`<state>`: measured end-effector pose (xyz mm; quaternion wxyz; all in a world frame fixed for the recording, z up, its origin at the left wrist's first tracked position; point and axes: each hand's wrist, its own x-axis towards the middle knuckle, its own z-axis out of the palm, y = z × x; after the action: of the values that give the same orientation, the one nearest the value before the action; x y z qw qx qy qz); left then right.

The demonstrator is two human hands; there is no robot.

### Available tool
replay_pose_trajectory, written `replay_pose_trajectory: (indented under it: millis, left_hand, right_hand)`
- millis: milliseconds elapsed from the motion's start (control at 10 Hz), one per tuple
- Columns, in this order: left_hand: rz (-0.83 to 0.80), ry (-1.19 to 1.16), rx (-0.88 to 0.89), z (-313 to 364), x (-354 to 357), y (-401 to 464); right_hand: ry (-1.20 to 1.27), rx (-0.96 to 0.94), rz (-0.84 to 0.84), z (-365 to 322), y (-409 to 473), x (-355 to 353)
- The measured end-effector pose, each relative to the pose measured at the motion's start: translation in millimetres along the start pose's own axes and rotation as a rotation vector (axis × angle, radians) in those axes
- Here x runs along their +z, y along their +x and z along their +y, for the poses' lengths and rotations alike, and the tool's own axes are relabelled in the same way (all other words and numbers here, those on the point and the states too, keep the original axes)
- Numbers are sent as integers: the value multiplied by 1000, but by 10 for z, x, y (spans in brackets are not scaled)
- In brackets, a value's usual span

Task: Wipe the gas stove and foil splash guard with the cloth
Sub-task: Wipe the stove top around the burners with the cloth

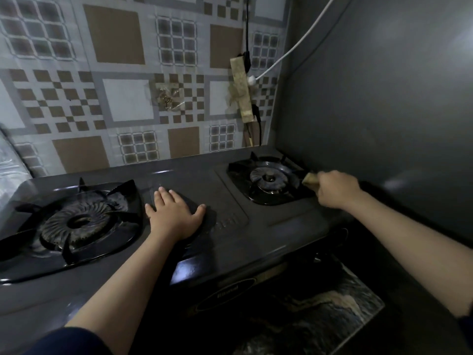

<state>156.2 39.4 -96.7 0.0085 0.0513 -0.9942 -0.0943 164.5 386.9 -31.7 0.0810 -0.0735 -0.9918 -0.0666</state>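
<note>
- At the far left edge, a crinkled sheet of foil [11,160] stands beside the gas stove [230,242], only partly in view.
- The left burner [76,222] sits in its black pan with the pot rests around it.
- The left hand [174,213] lies flat on the stove top between the two burners, fingers straight and spread, holding nothing.
- On the patterned wall behind, a taped-up power strip [242,90] hangs with a white cable [294,47] and a black one plugged in.
- The right burner [270,179] sits near the back right corner.
- The right hand [335,189] is curled around a tan cloth [311,178], pressing it at the burner's right edge, just beside the grey side wall [384,98].
</note>
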Motion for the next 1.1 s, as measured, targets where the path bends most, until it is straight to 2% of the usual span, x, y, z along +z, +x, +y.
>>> replay_pose_trajectory:
  millis: [200, 300, 700, 900, 1100]
  left_hand:
    - [-1, -11, 5, -16, 15, 1]
    - [-4, -17, 12, -19, 20, 3]
    - [-8, -23, 15, 6, -18, 13]
    - [-9, -16, -3, -9, -54, 33]
    - [-10, -23, 12, -25, -44, -5]
  right_hand:
    - [424, 158, -185, 134, 11, 443]
    - [479, 137, -189, 157, -18, 385]
    - [417, 125, -97, -104, -446, 277]
    - [450, 106, -82, -452, -645, 253]
    - [455, 106, 3, -797, -891, 212]
